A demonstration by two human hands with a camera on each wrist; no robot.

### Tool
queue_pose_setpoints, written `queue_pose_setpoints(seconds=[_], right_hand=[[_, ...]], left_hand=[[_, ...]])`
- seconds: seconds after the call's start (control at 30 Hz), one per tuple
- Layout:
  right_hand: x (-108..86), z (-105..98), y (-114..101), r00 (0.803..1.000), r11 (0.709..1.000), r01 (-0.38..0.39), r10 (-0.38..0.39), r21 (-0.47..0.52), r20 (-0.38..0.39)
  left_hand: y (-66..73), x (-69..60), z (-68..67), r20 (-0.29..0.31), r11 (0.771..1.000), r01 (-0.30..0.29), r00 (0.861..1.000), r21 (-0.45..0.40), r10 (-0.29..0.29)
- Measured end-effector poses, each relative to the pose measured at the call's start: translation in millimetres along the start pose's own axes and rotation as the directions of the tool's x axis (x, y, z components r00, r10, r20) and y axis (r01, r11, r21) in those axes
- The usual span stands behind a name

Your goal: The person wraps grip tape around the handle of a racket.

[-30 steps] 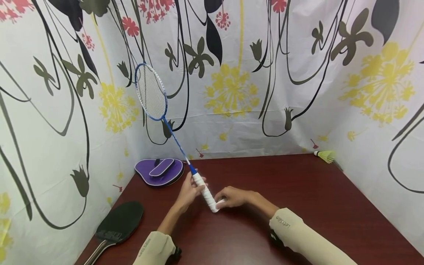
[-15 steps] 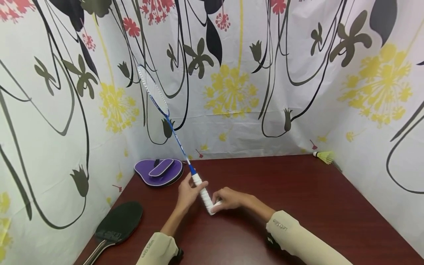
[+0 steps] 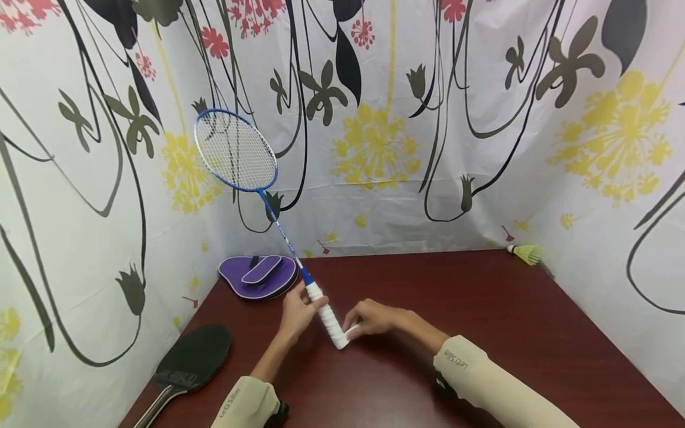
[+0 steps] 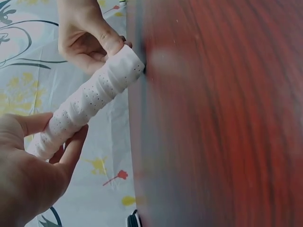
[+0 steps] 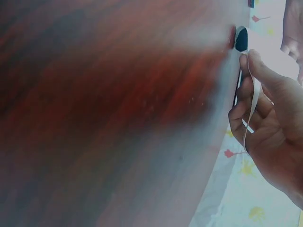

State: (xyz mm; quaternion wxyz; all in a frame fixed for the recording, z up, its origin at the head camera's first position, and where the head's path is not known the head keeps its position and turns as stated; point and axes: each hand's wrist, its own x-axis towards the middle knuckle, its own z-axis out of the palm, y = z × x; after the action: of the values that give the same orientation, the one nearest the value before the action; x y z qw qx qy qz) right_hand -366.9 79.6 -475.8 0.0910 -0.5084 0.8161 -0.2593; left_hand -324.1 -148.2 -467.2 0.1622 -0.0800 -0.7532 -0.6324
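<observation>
A blue and white badminton racket (image 3: 286, 238) slants up and left in the head view, its strung face turned broadly to me. My left hand (image 3: 297, 313) grips the upper part of its white wrapped handle (image 4: 80, 106), thumb on one side and fingers on the other. At the butt end, my right hand (image 3: 373, 317) pinches a loose strip of white perforated grip tape (image 5: 255, 94) between thumb and fingers. That strip hangs down across the fingers in the right wrist view. The handle's dark open end (image 5: 242, 39) shows there beside the thumb.
On the dark red table (image 3: 455, 333), a black table tennis bat (image 3: 195, 359) lies at the left. A purple bat case (image 3: 241, 285) lies behind it. A yellow shuttlecock (image 3: 525, 254) sits at the far right corner. Flowered sheets (image 3: 348, 226) wall the table in.
The racket has rolled about its shaft: its face turned nearly edge-on, then swung round to face me broadly. The left hand turned with it; the right keeps hold of the tape at the butt.
</observation>
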Motion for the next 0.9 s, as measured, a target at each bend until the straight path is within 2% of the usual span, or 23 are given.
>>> queue_pose_setpoints(seconds=[0.27,0.4,0.5,0.7,0.83,0.9], right_hand=[[5.8,4,-2,0.998,1.000,0.005,-0.003,-0.028,0.056],[8.6,4,-2,0.997,0.999,0.014,-0.011,-0.034,0.079],[9.7,5,-2,0.996,0.999,0.024,-0.022,-0.024,0.084],[11.2,0,-5,0.992,1.000,0.004,-0.006,0.016,0.122],[11.2,-3,-5,0.992,1.000,-0.026,0.024,0.013,0.120],[10.4,-3,-4,0.993,0.999,-0.046,0.045,0.007,0.107]], left_hand=[[-1.9,1.8,-4.7,0.101,0.998,0.035,0.994,-0.049,-0.030],[-5.2,1.8,-6.5,0.138,0.990,0.020,0.990,-0.140,-0.001],[-8.6,2.1,-7.3,0.149,0.976,0.023,0.989,-0.216,0.010],[-14.7,2.3,-9.9,0.159,0.951,0.026,0.987,-0.308,0.025],[-14.5,2.1,-8.4,0.140,0.939,0.029,0.990,-0.342,0.020],[-14.0,2.4,-6.5,0.126,0.944,0.026,0.992,-0.330,0.016]])
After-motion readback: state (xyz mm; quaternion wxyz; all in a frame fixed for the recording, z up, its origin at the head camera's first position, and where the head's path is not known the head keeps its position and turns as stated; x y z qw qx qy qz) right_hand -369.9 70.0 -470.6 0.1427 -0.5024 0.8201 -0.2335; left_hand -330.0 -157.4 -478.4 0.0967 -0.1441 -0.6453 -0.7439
